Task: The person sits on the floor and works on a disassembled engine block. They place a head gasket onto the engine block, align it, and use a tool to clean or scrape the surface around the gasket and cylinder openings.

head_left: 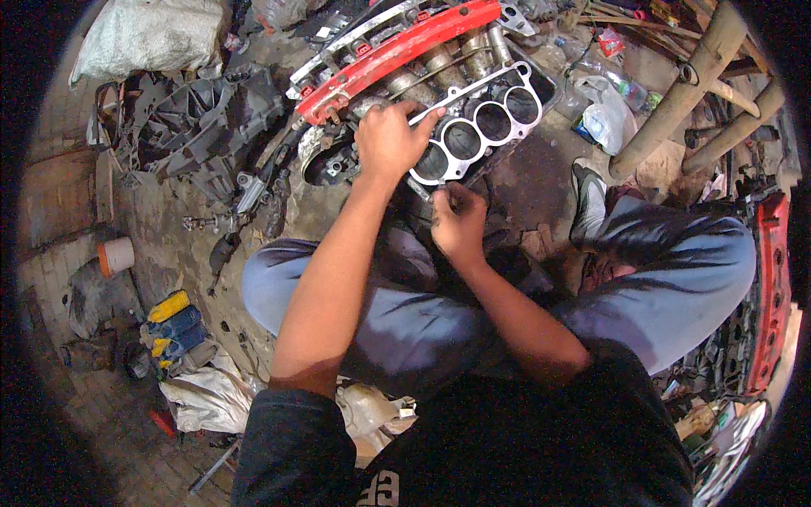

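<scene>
In front of my crossed legs sits an engine intake manifold point(460, 138), its silver flange tilted up toward me with several round ports in a row. Curved metal runners lead back from it to a red bar point(397, 59) along the far side. My left hand point(391, 144) grips the manifold's left end, thumb stretched along the flange and the other fingers bent over the far side. Just below the flange's near left corner, my right hand point(459, 221) is closed in a pinch. Whatever its fingertips hold there is too small and dark to make out.
Black plastic parts point(186, 127) lie at the left below a white sack point(152, 38). A wooden stool's legs point(680, 89) stand at the far right, near plastic bottles and bags. Another long red part point(770, 296) leans at the right edge. Yellow and blue items point(177, 324) lie lower left.
</scene>
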Demonstrator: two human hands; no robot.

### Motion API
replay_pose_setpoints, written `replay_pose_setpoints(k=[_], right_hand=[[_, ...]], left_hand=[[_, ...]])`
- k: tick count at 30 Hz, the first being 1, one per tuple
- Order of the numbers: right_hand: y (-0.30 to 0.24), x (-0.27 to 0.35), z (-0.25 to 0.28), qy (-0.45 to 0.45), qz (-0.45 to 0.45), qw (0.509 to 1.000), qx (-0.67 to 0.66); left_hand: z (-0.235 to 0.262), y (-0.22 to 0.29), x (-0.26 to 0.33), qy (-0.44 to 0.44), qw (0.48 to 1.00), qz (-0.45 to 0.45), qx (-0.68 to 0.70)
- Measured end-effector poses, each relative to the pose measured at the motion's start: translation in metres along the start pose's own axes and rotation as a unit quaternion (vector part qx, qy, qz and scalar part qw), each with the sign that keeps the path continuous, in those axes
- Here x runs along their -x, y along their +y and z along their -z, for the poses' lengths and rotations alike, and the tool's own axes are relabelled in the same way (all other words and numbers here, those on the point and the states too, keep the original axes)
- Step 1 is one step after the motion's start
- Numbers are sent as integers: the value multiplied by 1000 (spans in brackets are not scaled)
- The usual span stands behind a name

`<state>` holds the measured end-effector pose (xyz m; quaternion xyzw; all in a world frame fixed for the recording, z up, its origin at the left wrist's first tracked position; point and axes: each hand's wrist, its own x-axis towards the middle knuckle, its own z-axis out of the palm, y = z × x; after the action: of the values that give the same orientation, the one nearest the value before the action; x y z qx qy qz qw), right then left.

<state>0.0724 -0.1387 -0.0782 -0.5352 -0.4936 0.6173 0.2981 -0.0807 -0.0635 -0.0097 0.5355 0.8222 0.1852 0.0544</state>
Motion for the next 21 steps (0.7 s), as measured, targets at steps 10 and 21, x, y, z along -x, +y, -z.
replay_pose_setpoints(k=[10, 21], right_hand=[[-4, 2, -4, 15, -18, 1000, -6], [34, 2, -15, -8, 12, 1000, -7]], left_hand=[[2, 2, 0, -15, 1000, -4, -7], [6, 2, -3, -34, 999, -1, 13]])
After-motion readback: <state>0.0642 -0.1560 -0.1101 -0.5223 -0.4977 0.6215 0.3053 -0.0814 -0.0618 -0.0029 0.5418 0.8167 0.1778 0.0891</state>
